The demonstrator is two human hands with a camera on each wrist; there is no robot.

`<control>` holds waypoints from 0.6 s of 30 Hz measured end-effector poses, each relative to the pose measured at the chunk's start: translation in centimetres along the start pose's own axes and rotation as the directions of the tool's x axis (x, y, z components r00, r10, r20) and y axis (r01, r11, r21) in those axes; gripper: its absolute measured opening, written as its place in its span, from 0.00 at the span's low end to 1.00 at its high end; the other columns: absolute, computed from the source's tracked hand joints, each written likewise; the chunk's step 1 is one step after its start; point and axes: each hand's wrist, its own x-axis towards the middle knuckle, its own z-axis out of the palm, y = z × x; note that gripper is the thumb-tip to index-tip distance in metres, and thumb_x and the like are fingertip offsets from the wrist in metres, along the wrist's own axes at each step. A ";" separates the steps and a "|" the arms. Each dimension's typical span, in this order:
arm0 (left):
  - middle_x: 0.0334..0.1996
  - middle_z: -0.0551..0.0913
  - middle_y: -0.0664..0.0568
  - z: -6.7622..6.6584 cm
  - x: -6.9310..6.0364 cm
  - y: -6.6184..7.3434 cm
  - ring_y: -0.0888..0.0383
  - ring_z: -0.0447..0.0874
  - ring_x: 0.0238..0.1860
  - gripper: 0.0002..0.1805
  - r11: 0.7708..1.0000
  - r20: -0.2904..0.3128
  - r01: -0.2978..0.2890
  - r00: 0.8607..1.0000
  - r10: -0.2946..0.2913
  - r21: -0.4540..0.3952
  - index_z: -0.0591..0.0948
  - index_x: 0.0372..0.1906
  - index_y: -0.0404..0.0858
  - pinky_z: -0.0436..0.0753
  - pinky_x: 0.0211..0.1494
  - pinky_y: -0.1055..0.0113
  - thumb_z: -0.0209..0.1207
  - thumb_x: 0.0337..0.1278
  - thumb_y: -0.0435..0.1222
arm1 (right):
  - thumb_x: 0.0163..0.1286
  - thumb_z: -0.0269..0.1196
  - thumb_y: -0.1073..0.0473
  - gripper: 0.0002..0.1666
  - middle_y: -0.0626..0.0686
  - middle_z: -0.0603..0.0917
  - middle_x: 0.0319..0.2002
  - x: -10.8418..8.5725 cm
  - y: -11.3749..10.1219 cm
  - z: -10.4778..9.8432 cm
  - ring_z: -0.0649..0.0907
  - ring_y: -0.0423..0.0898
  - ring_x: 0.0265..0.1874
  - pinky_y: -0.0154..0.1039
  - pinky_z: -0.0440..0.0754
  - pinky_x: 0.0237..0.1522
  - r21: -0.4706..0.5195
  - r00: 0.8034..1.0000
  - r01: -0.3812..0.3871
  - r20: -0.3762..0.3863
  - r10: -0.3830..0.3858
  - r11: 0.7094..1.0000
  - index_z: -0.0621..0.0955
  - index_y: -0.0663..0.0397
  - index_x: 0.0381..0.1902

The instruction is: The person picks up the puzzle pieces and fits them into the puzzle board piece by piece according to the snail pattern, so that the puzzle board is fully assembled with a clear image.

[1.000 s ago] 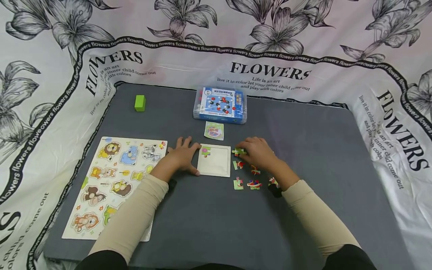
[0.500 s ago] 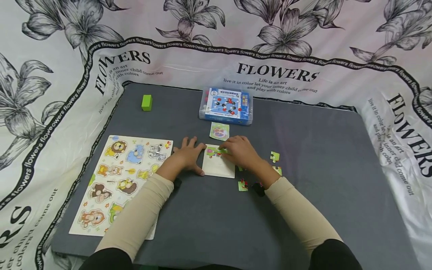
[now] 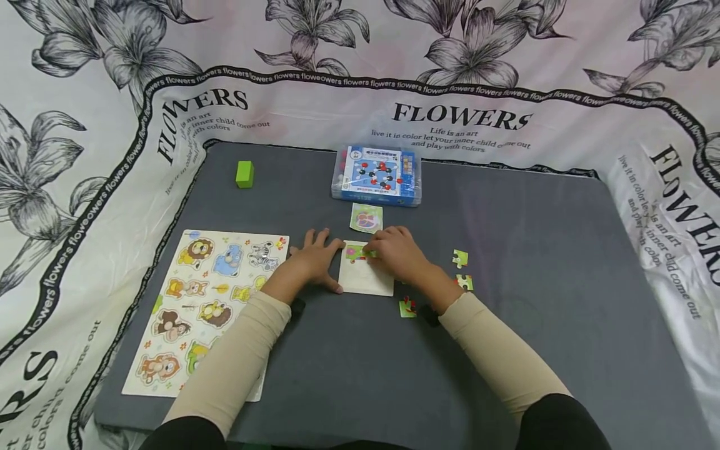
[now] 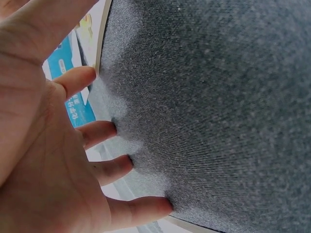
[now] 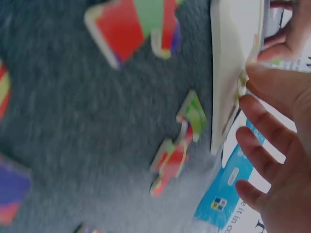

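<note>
The small white puzzle tray (image 3: 367, 282) lies mid-table, with a green and pink jigsaw piece (image 3: 353, 252) at its top left. My left hand (image 3: 311, 261) rests with spread fingers on the cloth, its thumb and index finger at the tray's left edge. With thumb and index finger, my right hand (image 3: 400, 256) pinches a green jigsaw piece (image 5: 242, 86) at the tray's top; the fingers mostly hide it. Loose pieces lie right of the tray, among them a yellow-green piece (image 3: 460, 258) and a red and green piece (image 3: 407, 307). Others are hidden under my right wrist.
A small picture card (image 3: 366, 219) lies beyond the tray, before a clear-lidded blue box (image 3: 375, 176). An animal puzzle board (image 3: 185, 325) lies at left, partly under my left arm. A green block (image 3: 244, 174) stands at the back left.
My right hand has moved left from the loose pieces to the tray, bringing a green piece to its top. The left hand keeps its place at the tray's left edge.
</note>
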 end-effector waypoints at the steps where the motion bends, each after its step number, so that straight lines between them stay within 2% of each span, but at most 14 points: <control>1: 0.77 0.42 0.39 0.0 0.0 0.1 0.33 0.34 0.75 0.54 1.000 0.002 -0.002 1.000 0.002 -0.001 0.60 0.73 0.51 0.56 0.63 0.25 0.75 0.38 0.56 | 0.64 0.68 0.54 0.14 0.50 0.85 0.46 -0.2 0.1 -0.2 0.79 0.54 0.53 0.56 0.68 0.62 0.009 1.000 -0.005 0.010 0.005 1.000 0.87 0.46 0.48; 6: 0.76 0.42 0.39 0.2 0.2 0.5 0.33 0.35 0.75 0.54 1.000 0.007 -0.015 1.000 0.015 -0.004 0.60 0.73 0.51 0.56 0.63 0.26 0.75 0.39 0.55 | 0.65 0.67 0.55 0.17 0.51 0.85 0.51 -1.7 1.2 -1.2 0.77 0.55 0.56 0.58 0.65 0.64 0.083 0.998 -0.058 0.036 0.055 0.995 0.85 0.47 0.52; 18: 0.76 0.42 0.37 0.2 -0.1 -0.1 0.32 0.34 0.75 0.55 0.999 -0.019 -0.033 0.999 0.033 -0.019 0.59 0.73 0.49 0.55 0.62 0.25 0.75 0.39 0.54 | 0.64 0.68 0.55 0.18 0.53 0.84 0.51 -5.9 5.4 -2.6 0.77 0.56 0.56 0.59 0.64 0.64 0.050 0.989 -0.146 -0.005 0.147 0.988 0.84 0.48 0.52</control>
